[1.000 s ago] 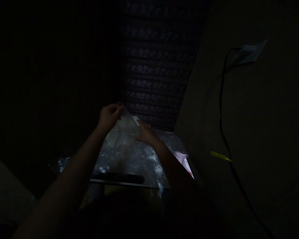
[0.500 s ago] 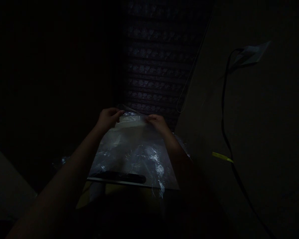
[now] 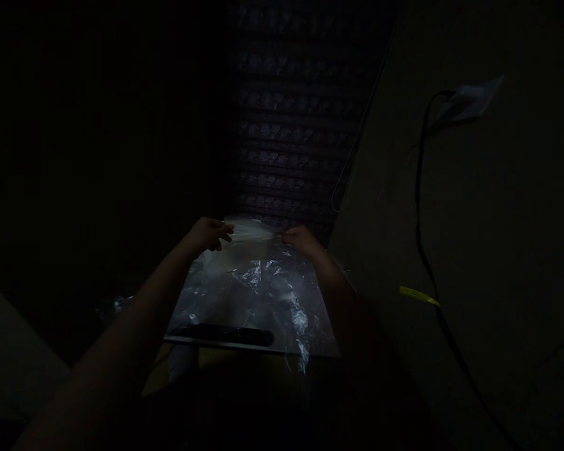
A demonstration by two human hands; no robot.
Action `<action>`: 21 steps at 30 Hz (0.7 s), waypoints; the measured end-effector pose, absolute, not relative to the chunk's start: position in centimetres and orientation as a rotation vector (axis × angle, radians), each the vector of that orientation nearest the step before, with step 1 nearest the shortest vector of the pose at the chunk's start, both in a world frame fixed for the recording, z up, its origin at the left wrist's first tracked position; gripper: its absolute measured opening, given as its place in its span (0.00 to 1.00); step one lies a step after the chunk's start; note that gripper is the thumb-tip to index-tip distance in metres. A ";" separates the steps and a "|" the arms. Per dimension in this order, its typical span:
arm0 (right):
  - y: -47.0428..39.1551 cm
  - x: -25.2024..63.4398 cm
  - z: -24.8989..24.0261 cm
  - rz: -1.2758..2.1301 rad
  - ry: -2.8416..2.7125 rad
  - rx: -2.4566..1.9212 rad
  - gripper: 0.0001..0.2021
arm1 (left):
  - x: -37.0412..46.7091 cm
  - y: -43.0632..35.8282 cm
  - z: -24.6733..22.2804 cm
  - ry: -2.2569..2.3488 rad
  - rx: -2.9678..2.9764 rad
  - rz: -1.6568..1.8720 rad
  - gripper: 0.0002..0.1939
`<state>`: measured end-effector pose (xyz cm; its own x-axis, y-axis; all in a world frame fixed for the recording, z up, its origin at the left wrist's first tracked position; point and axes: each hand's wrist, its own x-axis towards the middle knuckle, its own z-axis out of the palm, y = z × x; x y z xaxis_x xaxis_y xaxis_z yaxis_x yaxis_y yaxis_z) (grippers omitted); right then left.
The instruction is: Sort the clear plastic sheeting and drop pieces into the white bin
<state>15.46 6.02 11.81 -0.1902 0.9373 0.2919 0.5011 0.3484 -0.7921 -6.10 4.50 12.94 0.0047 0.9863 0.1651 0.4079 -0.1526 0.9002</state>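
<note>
Clear plastic film (image 3: 251, 307), wrinkled and shiny, lies over a pale flat board or tabletop (image 3: 326, 341). At its far edge my left hand (image 3: 210, 235) pinches the film with thumb and fingers. My right hand (image 3: 303, 240) grips the same far edge on the other side, its fingertips closed together. Between the two hands the film is stretched into a pale, whitish band. A dark elongated object (image 3: 230, 334) with rounded ends lies along the near edge, under or beside the film. Dim light hides finer detail.
A patterned blind (image 3: 282, 131) with a thin hanging cord (image 3: 333, 203) is behind the board. On the right wall a socket plate (image 3: 472, 100) has a black cable (image 3: 418, 213) running down, with a yellow tag (image 3: 418, 295). A pale surface (image 3: 14, 351) stands at the lower left.
Both hands have come slightly lower and toward me with the film edge. The film between them now looks whiter and more bunched, and its creases in the middle have shifted.
</note>
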 end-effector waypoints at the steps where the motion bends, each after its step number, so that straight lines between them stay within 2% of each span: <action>1: 6.1 15.4 11.8 0.687 -1.806 -1.292 0.11 | -5.9 4.5 13.0 1.450 1.595 1.130 0.11; 7: 5.9 15.2 12.7 0.756 -1.619 -1.103 0.11 | -4.6 3.2 14.4 1.294 1.609 1.454 0.11; 11: 4.1 15.7 13.8 0.648 -1.659 -0.919 0.09 | -4.4 1.6 15.4 1.235 1.771 1.589 0.11; 16: 0.6 16.8 13.4 0.701 -1.762 -0.929 0.09 | -5.0 -0.6 13.6 1.264 1.971 1.424 0.14; 21: -0.3 17.1 8.5 0.822 -1.910 -0.983 0.16 | -5.9 -2.2 8.4 1.352 2.032 1.055 0.15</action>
